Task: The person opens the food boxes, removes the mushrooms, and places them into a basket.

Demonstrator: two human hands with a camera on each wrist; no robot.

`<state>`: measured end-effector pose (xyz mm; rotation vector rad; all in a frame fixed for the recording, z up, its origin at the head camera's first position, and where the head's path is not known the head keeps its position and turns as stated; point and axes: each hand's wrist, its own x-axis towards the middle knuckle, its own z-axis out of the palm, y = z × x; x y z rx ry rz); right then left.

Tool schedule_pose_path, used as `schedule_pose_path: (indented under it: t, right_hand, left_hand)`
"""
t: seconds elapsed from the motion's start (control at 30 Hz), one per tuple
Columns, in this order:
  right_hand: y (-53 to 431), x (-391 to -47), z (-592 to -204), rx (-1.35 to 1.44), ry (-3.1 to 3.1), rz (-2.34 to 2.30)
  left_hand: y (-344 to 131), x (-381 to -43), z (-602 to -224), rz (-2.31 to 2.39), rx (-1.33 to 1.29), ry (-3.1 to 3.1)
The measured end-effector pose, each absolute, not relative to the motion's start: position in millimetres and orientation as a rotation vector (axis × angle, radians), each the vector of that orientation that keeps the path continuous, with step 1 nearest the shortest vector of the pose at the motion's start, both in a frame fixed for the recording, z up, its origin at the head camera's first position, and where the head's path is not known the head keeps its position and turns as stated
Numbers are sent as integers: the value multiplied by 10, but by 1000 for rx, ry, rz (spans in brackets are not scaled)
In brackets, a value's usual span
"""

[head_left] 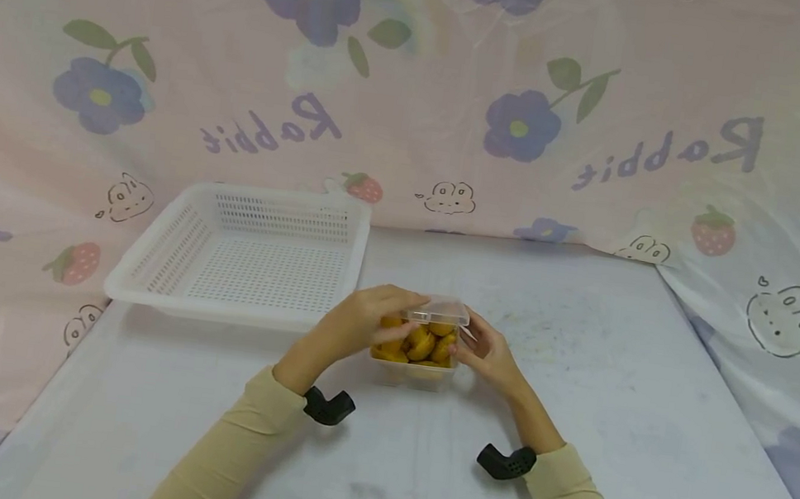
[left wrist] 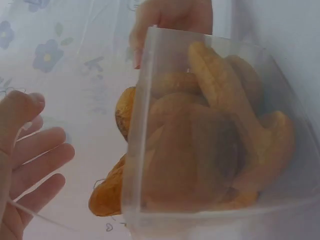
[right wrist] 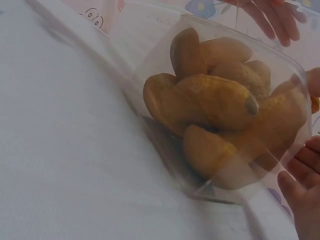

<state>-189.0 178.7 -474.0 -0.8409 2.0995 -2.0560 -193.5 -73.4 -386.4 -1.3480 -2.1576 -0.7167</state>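
Note:
A clear plastic box (head_left: 392, 375) stands on the table, heaped with yellow-brown, smooth, elongated pieces (head_left: 422, 344), some rising above the rim. Over them is its clear lid (head_left: 440, 313), tilted and apart from the box's rim. My left hand (head_left: 375, 317) holds the lid's left side, fingers on top and thumb lower down. At the right side, my right hand (head_left: 488, 352) holds the lid's edge, its thumb close to the pieces. Through the box wall, curved pieces (left wrist: 225, 90) show in the left wrist view, and rounded ones (right wrist: 215, 100) in the right wrist view.
A white perforated basket (head_left: 230, 314) stands at the back left, close to my left forearm. The white table (head_left: 645, 446) ends at a patterned cloth (head_left: 413, 143) hanging behind it. A black wrist-worn piece (head_left: 330, 407) sits on each wrist.

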Motion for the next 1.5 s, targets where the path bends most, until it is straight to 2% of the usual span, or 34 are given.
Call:
schedule_pose_path:
  t: [0.5, 0.87, 1.5]
  right_hand:
    - [1808, -1886, -4736, -743, 2123, -2023]
    - [1799, -1869, -4690, -725, 2098, -2021]
    - [1801, -1875, -4691, -756, 2039, -2041]
  left_hand:
    - [-1000, -1763, -3795, -717, -1285, -2033]
    - [-1138, -1635, -3873, -647, -1337, -1874]
    - [-1100, -1769, -3890, -682, -1263, -1878]
